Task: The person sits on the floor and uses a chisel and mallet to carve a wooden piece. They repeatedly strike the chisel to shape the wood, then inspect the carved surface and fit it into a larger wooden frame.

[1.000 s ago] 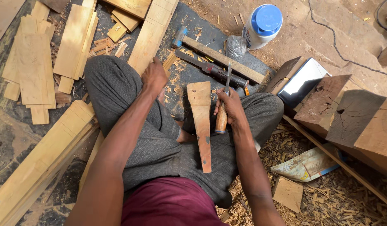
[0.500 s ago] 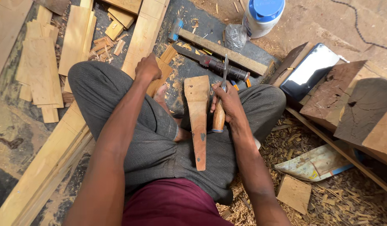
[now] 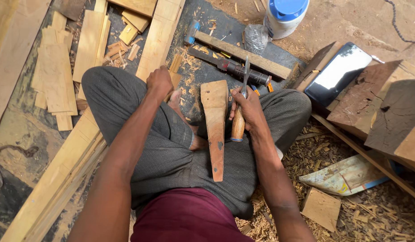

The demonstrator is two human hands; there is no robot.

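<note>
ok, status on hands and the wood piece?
Right hand grips chisel. Left hand fisted on knee, empty. Paddle-shaped wood piece rests on lap. Nothing blocking.

light: bright daylight | shadows: soft | glare: phone screen [image 3: 341,71] | focus: sharp

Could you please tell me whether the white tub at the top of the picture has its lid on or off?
On. The blue lid sits squarely over the top of the white tub, hiding its contents.
</note>
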